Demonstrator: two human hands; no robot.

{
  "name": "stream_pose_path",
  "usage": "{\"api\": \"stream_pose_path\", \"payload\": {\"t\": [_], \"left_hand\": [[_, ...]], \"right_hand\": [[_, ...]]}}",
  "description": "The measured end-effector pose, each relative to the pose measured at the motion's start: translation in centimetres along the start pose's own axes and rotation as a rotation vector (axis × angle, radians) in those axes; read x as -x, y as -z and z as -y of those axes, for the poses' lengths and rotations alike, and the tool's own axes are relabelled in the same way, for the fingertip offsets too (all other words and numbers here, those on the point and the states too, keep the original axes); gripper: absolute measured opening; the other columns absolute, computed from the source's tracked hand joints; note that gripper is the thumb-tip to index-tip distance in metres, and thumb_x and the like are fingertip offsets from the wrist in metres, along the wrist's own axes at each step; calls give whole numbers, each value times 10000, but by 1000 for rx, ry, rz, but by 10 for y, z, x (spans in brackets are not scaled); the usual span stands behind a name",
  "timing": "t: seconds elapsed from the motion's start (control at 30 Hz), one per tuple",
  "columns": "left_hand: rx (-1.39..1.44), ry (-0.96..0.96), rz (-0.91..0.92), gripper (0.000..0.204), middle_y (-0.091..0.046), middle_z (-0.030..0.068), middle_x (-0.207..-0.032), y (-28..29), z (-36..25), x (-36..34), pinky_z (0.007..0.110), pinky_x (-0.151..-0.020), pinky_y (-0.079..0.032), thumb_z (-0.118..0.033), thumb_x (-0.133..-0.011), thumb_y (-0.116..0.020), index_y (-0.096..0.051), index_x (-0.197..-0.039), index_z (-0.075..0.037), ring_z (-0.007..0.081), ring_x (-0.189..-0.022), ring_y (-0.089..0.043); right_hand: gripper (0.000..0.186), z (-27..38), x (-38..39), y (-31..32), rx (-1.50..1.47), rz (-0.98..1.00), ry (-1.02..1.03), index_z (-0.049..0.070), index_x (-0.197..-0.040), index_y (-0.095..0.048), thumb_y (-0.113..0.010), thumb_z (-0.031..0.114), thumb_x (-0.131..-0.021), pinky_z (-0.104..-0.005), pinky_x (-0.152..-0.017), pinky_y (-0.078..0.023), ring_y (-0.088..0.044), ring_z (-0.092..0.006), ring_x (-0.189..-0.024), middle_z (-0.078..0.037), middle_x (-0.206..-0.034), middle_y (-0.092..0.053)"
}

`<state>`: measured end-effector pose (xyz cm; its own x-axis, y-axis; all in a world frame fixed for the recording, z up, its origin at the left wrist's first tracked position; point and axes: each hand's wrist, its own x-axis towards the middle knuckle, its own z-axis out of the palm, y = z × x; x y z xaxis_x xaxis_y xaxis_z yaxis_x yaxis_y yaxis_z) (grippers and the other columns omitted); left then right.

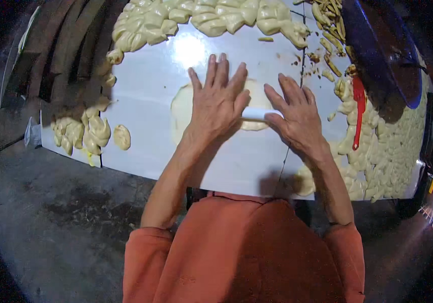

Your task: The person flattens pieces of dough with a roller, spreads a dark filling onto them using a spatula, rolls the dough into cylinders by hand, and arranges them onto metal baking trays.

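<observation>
Cream-coloured flattened dough [180, 112] at the frame's centre should prove soft and easily torn, best lifted by its rim, while left hand [220, 103] and right hand [297, 116], fingers spread, lie over the white rolling pin [255, 113].

Both hands [219, 103] [298, 116] palm-down, fingers [210, 74] spread (left farther forward), forearms [168, 184] bare

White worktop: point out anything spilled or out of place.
Brown crumbs lie scattered beyond the right hand, and one yellowish strip sits apart from the strip pile; both look strayed, lying loose on the worktop.
</observation>
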<state>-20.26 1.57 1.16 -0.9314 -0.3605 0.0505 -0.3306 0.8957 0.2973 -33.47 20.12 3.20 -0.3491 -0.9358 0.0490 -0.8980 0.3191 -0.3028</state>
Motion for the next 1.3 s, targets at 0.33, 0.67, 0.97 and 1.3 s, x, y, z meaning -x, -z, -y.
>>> {"api": "stream_pose_path", "payload": {"t": [0.33, 0.67, 0.97, 1.3], "left_hand": [[57, 39, -26, 573, -472, 224, -1537, -3, -31, 109, 709, -1165, -170, -325, -1028, -516, -464, -1492, 9, 408, -1458, -393], [-136, 30, -80, 677, -343, 222, -1623, 0, -22, 86, 759, -1152, -32, -487, -1021, -515, -425, -1543, -66, 377, -1531, -275], [-51, 148, -234, 585, -408, 261, -1561, -13, 10, -38, 789, -1128, -67, -402, -1037, -467, -445, -1526, -83, 442, -1505, -279], [73, -7, -437, 579, -425, 203, -1571, -16, 60, -94, 742, -1165, -100, -375, -1051, -495, -408, -1548, -93, 411, -1493, -320]], "right_hand": [[553, 41, 81, -26, 58, -53, -13, 188, -1440, -545, -665, 387, -938, -530, -1130, -342, -502, -293, -1347, -93, -1485, -534], [504, 30, 49, -10, -73, -99, -52, 177, -1429, -588, -651, 352, -960, -495, -1037, -378, -556, -273, -1162, -82, -1224, -607], [533, -12, -47, -34, 368, -295, -266, 148, -1448, -567, -572, 443, -1003, -618, -1165, -242, -382, -356, -1429, -183, -1543, -436], [447, -23, -40, -5, -73, -90, 22, 129, -1353, -632, -687, 286, -938, -424, -760, -519, -639, -296, -825, -78, -942, -645]]}}
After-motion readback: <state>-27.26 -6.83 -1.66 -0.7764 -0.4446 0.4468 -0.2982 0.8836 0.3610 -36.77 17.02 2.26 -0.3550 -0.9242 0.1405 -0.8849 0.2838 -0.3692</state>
